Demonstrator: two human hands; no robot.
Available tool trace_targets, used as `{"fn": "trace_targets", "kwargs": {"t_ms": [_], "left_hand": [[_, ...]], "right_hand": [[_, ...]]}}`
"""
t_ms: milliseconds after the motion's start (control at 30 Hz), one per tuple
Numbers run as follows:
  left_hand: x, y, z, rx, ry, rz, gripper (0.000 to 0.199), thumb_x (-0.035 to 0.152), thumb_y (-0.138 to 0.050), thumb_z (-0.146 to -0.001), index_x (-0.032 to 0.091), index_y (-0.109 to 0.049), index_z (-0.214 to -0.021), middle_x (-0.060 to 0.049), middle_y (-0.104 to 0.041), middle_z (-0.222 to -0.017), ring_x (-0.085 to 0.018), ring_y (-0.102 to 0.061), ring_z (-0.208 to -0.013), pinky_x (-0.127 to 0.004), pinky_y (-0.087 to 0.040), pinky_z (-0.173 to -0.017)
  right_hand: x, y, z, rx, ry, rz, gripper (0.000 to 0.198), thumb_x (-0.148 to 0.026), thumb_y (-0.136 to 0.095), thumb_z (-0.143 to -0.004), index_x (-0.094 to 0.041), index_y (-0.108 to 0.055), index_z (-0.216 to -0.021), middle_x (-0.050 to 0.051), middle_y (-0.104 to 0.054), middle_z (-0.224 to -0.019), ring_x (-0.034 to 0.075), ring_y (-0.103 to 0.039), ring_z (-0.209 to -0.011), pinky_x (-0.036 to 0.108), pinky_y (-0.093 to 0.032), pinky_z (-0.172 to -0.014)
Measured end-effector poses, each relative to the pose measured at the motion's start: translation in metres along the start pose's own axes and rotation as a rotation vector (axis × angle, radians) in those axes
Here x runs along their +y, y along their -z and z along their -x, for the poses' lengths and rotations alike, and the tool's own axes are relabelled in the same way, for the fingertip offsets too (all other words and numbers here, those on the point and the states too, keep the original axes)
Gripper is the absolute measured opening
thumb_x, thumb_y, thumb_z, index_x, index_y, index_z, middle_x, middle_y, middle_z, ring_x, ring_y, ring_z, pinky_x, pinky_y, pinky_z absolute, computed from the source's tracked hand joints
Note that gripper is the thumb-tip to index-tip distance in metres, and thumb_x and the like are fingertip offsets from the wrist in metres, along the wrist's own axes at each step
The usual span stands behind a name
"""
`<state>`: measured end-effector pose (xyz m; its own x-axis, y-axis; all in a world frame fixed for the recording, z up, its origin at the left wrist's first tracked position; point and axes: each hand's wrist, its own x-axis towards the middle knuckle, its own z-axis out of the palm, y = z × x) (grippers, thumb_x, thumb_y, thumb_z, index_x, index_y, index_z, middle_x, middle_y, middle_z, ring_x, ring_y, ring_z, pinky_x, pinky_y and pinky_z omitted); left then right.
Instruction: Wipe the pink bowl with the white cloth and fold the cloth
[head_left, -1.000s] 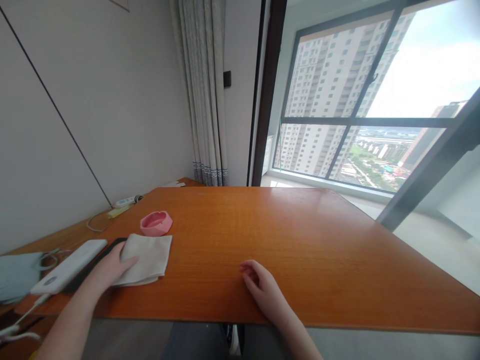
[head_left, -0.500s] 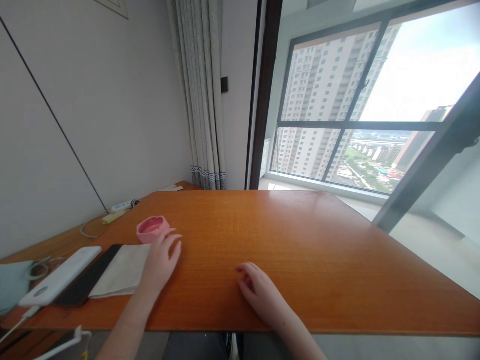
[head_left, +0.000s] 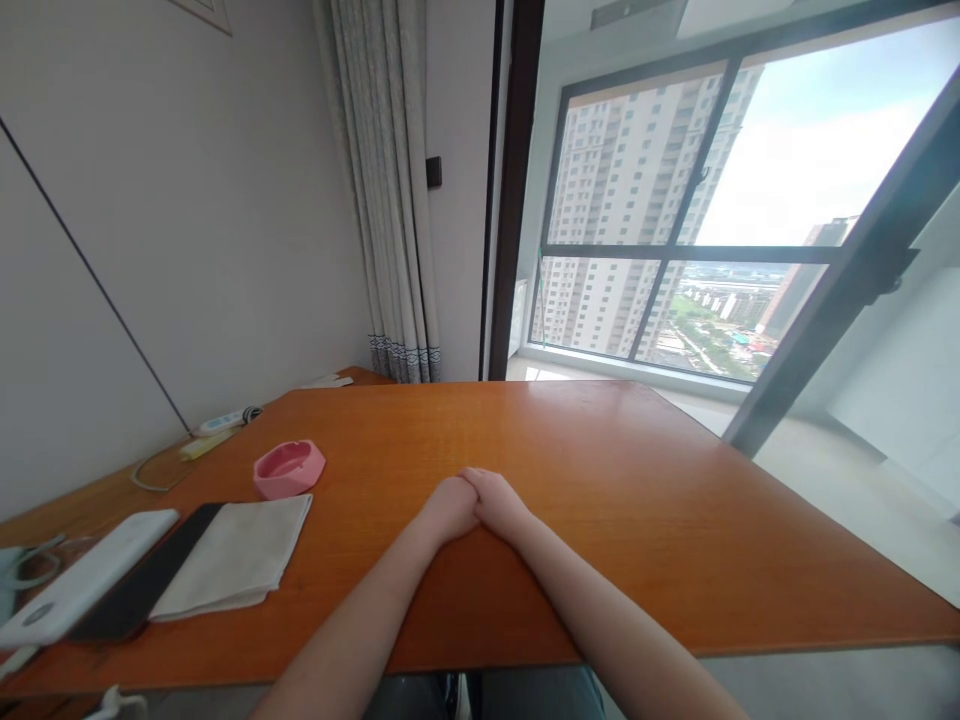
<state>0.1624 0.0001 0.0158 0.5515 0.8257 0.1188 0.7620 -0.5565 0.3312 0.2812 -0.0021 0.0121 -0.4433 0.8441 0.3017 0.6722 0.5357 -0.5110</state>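
Observation:
My left hand and my right hand meet above the middle of the wooden table. The fingers of the right hand lap over those of the left, and both hands look closed around each other. Most of the left fingers are hidden. No object shows in either hand. To the left of them lies a folded off-white cloth. Behind the cloth sits a pink angular ashtray, apart from both hands.
A black flat slab lies beside the cloth, partly under it. Next to it is a white power bank with a cable. A power strip rests by the wall. Behind the table are a curtain and a window.
My left hand has moved right, away from the ashtray and cloth. My right hand has moved forward, and the two hands have come together. The view has shifted slightly to the right.

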Motion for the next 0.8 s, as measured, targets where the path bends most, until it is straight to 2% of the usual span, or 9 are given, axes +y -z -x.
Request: {"fn": "trace_targets", "kwargs": {"t_ms": [100, 333, 700, 800], "left_hand": [[-0.0052, -0.0063, 0.0032, 0.018, 0.008, 0.007, 0.03, 0.015, -0.045, -0.074, 0.011, -0.069, -0.093, -0.018, -0.069, -0.096, -0.029, -0.064, -0.091, -0.037, -0.048, -0.08], [-0.0028, -0.009, 0.0037, 0.082, -0.045, 0.075, 0.035, 0.019, -0.045, -0.077, 0.012, -0.065, -0.105, -0.016, -0.069, -0.099, -0.027, -0.065, -0.09, -0.034, -0.049, -0.076], [-0.0024, -0.0108, 0.0045, 0.063, -0.03, 0.069, 0.029, 0.02, -0.046, -0.078, 0.014, -0.065, -0.1, -0.011, -0.068, -0.101, -0.023, -0.063, -0.092, -0.03, -0.047, -0.079], [-0.0063, -0.0017, 0.0071, 0.082, -0.082, 0.034, 0.025, 0.017, -0.049, -0.077, 0.016, -0.063, -0.097, -0.009, -0.067, -0.1, -0.021, -0.062, -0.092, -0.029, -0.046, -0.08]], "right_hand": [[0.0056, -0.0109, 0.0024, 0.011, 0.008, 0.002, 0.041, -0.003, -0.045, -0.065, -0.018, -0.06, -0.1, 0.007, -0.065, -0.097, 0.019, -0.058, -0.092, 0.026, -0.042, -0.082], [0.0039, -0.0029, 0.0044, 0.059, -0.012, 0.039, 0.043, -0.003, -0.046, -0.063, -0.018, -0.06, -0.1, 0.006, -0.066, -0.096, 0.018, -0.058, -0.089, 0.026, -0.042, -0.08], [0.0055, -0.0051, 0.0046, 0.058, -0.029, 0.024, 0.038, -0.005, -0.047, -0.064, -0.019, -0.062, -0.096, 0.005, -0.066, -0.092, 0.018, -0.059, -0.087, 0.026, -0.043, -0.079], [0.0085, -0.0048, 0.0051, 0.101, -0.01, -0.011, 0.043, -0.009, -0.049, -0.069, -0.019, -0.058, -0.11, 0.006, -0.065, -0.099, 0.018, -0.059, -0.088, 0.027, -0.044, -0.081]]}}
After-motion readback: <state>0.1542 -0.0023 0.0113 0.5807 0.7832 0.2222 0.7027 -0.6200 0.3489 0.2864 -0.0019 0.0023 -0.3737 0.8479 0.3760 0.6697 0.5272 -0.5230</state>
